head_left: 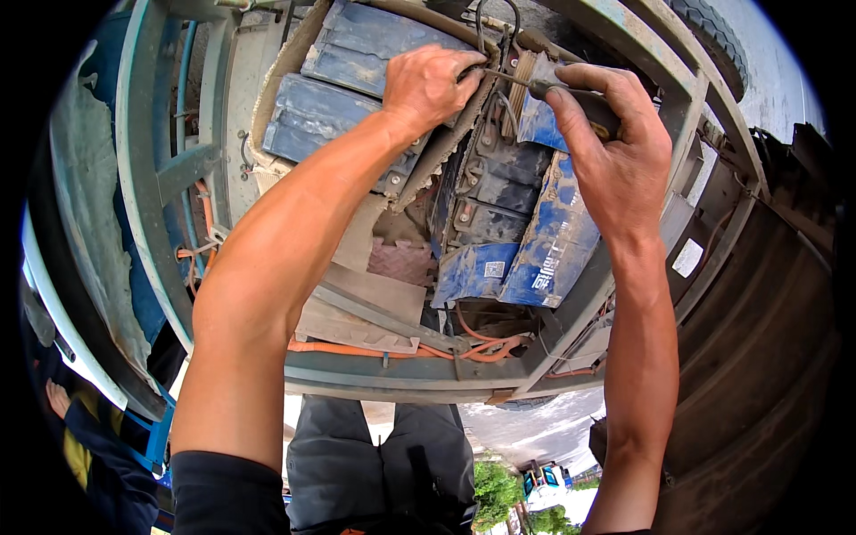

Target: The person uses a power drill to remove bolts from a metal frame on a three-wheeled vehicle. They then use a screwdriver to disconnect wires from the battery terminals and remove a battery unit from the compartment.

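My left hand [426, 87] is closed in a pinch at the torn edge of a cardboard box [267, 107], beside a black cable loop [514, 25]; what its fingertips hold is hidden. My right hand [620, 147] is wrapped round a dark-handled screwdriver [513, 79], whose thin shaft points left to the left fingertips. Under my left arm, dusty blue-black batteries [321, 116] sit in the box. Below and between the hands are more batteries [508, 174] with bolted terminals, partly covered by a torn blue printed carton [557, 236].
A grey metal frame [152, 169] surrounds the battery bay. Orange cables [357, 349] run along its near side, by a loose metal bar [383, 316] and foam mat pieces [401, 259]. A tyre [711, 36] stands at far right. Another person's hand [58, 399] shows at lower left.
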Motion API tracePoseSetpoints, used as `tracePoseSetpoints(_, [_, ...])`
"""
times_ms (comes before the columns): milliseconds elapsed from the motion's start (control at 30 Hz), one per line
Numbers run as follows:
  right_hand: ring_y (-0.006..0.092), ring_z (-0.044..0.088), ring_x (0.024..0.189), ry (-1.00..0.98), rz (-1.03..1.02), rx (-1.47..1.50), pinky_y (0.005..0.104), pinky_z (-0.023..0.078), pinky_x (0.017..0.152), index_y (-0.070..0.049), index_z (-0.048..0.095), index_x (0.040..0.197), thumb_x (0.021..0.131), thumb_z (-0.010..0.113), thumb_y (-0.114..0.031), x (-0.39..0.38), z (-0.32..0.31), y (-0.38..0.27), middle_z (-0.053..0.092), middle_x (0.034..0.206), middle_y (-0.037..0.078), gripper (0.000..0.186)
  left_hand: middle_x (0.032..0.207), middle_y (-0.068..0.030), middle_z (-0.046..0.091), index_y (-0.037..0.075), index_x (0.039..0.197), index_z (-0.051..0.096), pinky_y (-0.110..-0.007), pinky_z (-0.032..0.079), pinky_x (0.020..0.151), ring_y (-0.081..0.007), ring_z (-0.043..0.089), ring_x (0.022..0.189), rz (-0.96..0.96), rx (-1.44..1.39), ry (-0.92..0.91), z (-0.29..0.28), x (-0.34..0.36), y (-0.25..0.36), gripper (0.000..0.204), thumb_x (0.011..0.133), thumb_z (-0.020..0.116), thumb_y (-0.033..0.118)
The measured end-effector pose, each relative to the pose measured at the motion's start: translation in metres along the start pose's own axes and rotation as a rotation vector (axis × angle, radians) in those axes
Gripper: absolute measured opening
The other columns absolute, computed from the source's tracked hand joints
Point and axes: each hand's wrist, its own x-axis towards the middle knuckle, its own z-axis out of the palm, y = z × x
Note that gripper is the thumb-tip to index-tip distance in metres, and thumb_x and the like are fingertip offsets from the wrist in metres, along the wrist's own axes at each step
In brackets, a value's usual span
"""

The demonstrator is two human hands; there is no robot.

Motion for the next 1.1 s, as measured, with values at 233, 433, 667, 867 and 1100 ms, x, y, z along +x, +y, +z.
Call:
tracePoseSetpoints(233, [0.0246,0.074,0.088,-0.020,-0.009,-0.015,0.0347,0.059,0.078,-0.004,0.076,0.107,0.087,0.083,-0.003,0.009,0.005,-0.006,0.074,0.099,0.008,0.022,0.092,-0.0078,0.080,0.021,0.104,0.084,-0.043,0.061,0.074,-0.0302,0.077,0.086,-0.050,0.002,-0.071,-0.005,0.004,0.000,0.019,0.091,0.074,0.030])
tracePoseSetpoints(433, [0.0208,0.074,0.089,-0.015,0.008,-0.024,0.0318,0.059,0.080,-0.003,0.076,0.107,0.088,0.081,-0.002,0.006,0.000,-0.008,0.074,0.100,0.008,0.020,0.091,-0.0080,0.080,0.020,0.101,0.083,-0.042,0.060,0.068,-0.0301,0.077,0.081,-0.076,0.077,-0.086,0.000,0.005,0.003,0.019,0.090,0.077,0.034])
tracePoseSetpoints(667, [0.0140,0.073,0.084,0.087,0.105,-0.026,0.0292,0.061,0.075,-0.002,0.075,0.104,0.088,0.077,0.004,-0.015,-0.024,-0.013,0.074,0.097,0.007,0.017,0.087,-0.0091,0.078,0.017,0.097,0.082,-0.044,0.059,0.066,-0.0312,0.075,0.078,-0.019,0.037,-0.043,0.001,0.001,-0.002,0.016,0.092,0.077,0.032])
tracePoseSetpoints(867, [0.0236,0.068,0.074,-0.056,-0.073,-0.148,0.0344,0.055,0.066,-0.007,0.074,0.101,0.083,0.080,0.002,-0.009,-0.009,-0.007,0.065,0.087,0.007,0.021,0.085,-0.0110,0.077,0.014,0.097,0.078,-0.045,0.056,0.064,-0.0333,0.074,0.076,-0.012,0.005,-0.031,-0.002,0.004,-0.003,0.017,0.095,0.076,0.030])
tracePoseSetpoints(1100, [0.0265,0.065,0.075,-0.048,-0.229,-0.128,0.0383,0.053,0.066,-0.008,0.072,0.100,0.081,0.082,0.000,-0.011,0.003,0.003,0.062,0.086,0.007,0.022,0.072,-0.0042,0.065,0.005,0.109,0.055,-0.034,0.043,0.054,-0.0168,0.051,0.056,-0.443,-0.540,-0.061,-0.036,0.004,0.011,0.024,0.106,0.066,0.027])
